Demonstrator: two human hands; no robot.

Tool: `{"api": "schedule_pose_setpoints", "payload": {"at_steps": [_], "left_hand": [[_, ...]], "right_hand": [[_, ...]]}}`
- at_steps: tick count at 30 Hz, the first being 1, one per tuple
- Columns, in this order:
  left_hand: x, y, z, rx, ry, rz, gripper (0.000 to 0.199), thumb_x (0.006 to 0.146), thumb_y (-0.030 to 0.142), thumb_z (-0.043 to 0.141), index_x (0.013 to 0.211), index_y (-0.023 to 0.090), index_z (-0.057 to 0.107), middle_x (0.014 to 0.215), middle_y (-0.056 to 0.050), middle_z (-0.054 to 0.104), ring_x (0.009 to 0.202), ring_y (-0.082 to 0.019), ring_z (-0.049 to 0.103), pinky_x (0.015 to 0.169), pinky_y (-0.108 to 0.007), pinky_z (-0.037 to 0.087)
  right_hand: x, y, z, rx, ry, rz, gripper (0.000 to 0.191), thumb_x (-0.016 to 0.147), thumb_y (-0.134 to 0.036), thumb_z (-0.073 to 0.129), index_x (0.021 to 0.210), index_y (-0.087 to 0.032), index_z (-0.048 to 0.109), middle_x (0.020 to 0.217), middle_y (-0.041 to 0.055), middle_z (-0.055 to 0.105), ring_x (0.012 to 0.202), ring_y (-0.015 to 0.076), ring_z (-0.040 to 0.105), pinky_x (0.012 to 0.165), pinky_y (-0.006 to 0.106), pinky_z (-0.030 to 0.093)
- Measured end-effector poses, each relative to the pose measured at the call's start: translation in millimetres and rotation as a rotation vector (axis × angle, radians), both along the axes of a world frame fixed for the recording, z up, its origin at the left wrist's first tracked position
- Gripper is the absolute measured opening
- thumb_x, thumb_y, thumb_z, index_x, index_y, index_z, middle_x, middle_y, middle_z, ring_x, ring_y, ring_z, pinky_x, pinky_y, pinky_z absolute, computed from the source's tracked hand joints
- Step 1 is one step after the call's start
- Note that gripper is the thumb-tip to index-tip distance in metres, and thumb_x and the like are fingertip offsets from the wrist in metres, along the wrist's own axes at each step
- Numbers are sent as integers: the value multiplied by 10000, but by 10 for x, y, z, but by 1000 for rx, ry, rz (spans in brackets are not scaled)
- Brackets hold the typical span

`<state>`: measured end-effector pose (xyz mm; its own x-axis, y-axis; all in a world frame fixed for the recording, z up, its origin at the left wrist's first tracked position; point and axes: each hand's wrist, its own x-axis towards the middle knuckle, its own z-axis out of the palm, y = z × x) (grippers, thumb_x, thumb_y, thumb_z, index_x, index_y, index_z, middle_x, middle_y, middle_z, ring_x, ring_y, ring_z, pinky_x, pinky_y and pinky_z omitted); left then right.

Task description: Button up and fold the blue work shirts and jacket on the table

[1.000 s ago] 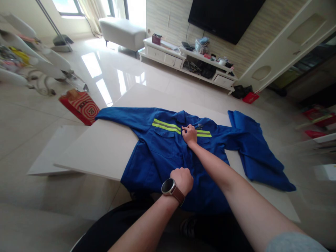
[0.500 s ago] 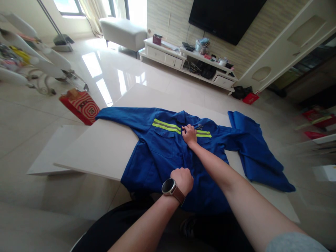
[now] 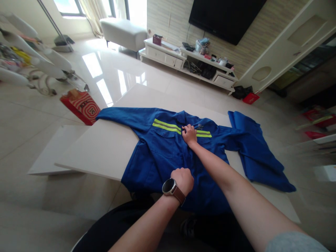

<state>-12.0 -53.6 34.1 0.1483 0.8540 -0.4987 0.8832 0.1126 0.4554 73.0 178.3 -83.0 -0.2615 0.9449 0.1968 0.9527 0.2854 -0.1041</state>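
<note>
While a red paper bag (image 3: 82,107) stands left of the desk (image 3: 102,143), the blue jacket (image 3: 161,145) lies spread across the desk's middle. Your left hand (image 3: 184,181), a watch (image 3: 168,186) on its wrist, is curled into a fist at the jacket's near front; whether it grips cloth, I cannot tell. Your right hand (image 3: 189,134), farther off, touches the jacket's chest, half closed, its hold unclear. More blue cloth (image 3: 259,154) lies at the right.
</note>
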Motion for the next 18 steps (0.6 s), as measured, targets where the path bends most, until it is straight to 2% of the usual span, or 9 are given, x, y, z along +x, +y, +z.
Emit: {"api": "schedule_pose_setpoints", "payload": {"at_steps": [9, 12, 15, 18], "left_hand": [[71, 99, -6, 36, 18, -4, 327, 970, 280, 495, 1047, 131, 776, 1090, -194, 758, 1039, -303, 728, 848, -371, 572], [101, 183, -17, 96, 47, 47, 300, 963, 244, 496, 1081, 108, 735, 1060, -199, 740, 1026, -289, 719, 853, -354, 559], [81, 231, -10, 171, 115, 127, 363, 944, 217, 504, 1277, 116, 607, 1183, -198, 670, 1060, -263, 674, 855, -337, 546], [35, 239, -8, 240, 161, 110, 393, 948, 185, 442, 1326, 171, 552, 1344, -181, 566, 1186, -271, 573, 868, -352, 536]], "right_hand": [[12, -35, 8, 5, 35, 1, 331, 962, -217, 442, 1149, -203, 714, 1152, 116, 612, 1098, 280, 485, 878, 372, 363], [21, -112, 26, -7, 52, -20, 351, 972, -227, 432, 1174, -217, 718, 1143, 107, 609, 1092, 271, 494, 879, 369, 367], [40, -254, 54, -26, 62, -35, 353, 973, -234, 442, 1210, -240, 704, 1148, 97, 606, 1099, 267, 497, 889, 370, 371], [70, -452, 88, -56, 59, -52, 366, 965, -223, 459, 1258, -266, 674, 1175, 93, 600, 1122, 268, 496, 912, 374, 374]]}}
